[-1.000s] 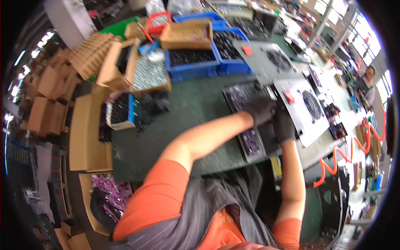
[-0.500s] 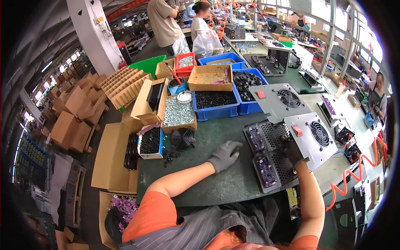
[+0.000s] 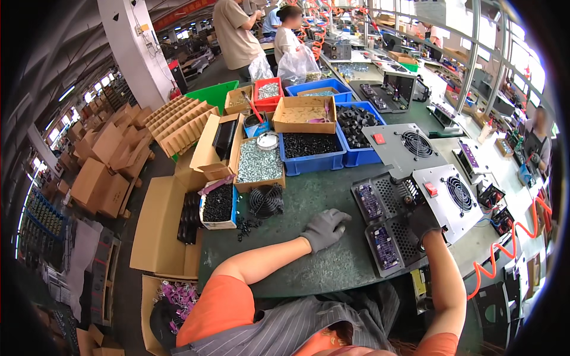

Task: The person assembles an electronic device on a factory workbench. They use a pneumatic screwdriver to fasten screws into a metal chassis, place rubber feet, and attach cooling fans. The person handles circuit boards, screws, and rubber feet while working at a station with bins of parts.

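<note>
On the green tabletop lies my left hand point(image 3: 323, 230) in a grey glove, its fingers loosely bent and a little apart, with nothing in them. To its right two dark metal housings point(image 3: 411, 232) stand close together, each with a perforated plate and a purple circuit board point(image 3: 386, 248). Attached to them are grey panels; the nearer panel point(image 3: 444, 204) carries a red switch point(image 3: 431, 189) and a fan grille point(image 3: 460, 194). My right hand point(image 3: 423, 219), gloved too, reaches into the nearer housing beside that panel. Its fingers are hidden in the dark interior, so any grip cannot be seen.
Blue bins of black parts point(image 3: 312, 160), a carton of silver screws point(image 3: 259, 163) and a small box of black screws point(image 3: 218, 204) line the far left. Black fan grilles point(image 3: 266, 200) lie beside them. An orange coiled hose point(image 3: 496, 261) hangs at right. Other people stand farther off.
My left hand has shifted slightly, its fingers more bent than before. The right hand stays at the nearer housing. The whole view has moved a little.
</note>
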The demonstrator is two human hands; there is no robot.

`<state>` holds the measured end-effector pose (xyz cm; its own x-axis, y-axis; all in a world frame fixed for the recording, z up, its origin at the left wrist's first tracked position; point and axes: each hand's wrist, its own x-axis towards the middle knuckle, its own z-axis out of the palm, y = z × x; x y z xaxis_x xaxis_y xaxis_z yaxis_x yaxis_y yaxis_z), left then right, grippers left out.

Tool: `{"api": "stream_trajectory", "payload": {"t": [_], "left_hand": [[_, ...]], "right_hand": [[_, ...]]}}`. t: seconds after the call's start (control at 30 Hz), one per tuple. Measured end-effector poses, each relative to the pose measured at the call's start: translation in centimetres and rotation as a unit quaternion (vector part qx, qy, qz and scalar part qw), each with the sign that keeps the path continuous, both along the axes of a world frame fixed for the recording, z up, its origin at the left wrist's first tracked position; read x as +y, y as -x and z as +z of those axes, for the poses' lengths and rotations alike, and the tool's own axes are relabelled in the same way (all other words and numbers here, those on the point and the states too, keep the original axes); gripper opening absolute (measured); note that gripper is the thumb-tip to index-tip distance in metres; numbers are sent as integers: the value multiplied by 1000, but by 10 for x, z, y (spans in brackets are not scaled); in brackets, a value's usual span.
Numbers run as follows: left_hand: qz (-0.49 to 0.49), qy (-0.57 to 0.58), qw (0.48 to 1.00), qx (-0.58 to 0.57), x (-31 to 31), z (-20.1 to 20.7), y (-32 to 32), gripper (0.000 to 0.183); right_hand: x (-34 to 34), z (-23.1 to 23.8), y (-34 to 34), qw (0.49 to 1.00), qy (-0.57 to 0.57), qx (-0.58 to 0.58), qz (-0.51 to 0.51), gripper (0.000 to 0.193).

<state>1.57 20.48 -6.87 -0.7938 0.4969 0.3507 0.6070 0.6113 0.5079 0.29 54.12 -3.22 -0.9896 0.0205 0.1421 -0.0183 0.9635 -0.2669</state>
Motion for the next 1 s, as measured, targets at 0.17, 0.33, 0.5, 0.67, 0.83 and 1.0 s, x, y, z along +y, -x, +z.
{"api": "stream_trajectory", "payload": {"t": [0.17, 0.33, 0.5, 0.67, 0.83, 1.0], "left_hand": [[-1, -3, 1000, -3, 0, 3, -2, 30], [2, 8, 1000, 5, 0, 5, -2, 29], [-2, 10, 1000, 13, 0, 4, -2, 28], [-5, 10, 1000, 13, 1, 2, -1, 28], [-5, 4, 1000, 19, 1, 3, -2, 28], [-11, 10, 999, 33, 1, 3, 0, 27]], "right_hand": [[2, 6, -1, 1000, 0, -5, 0, 18], [2, 8, -3, 1000, 0, -10, -3, 19], [2, 9, 0, 1000, -2, -13, -6, 20], [0, 9, 1, 1000, -5, -12, -5, 21], [0, 9, 0, 1000, -8, -11, -5, 23], [1, 11, -1, 1000, -9, -5, -6, 24]]}}
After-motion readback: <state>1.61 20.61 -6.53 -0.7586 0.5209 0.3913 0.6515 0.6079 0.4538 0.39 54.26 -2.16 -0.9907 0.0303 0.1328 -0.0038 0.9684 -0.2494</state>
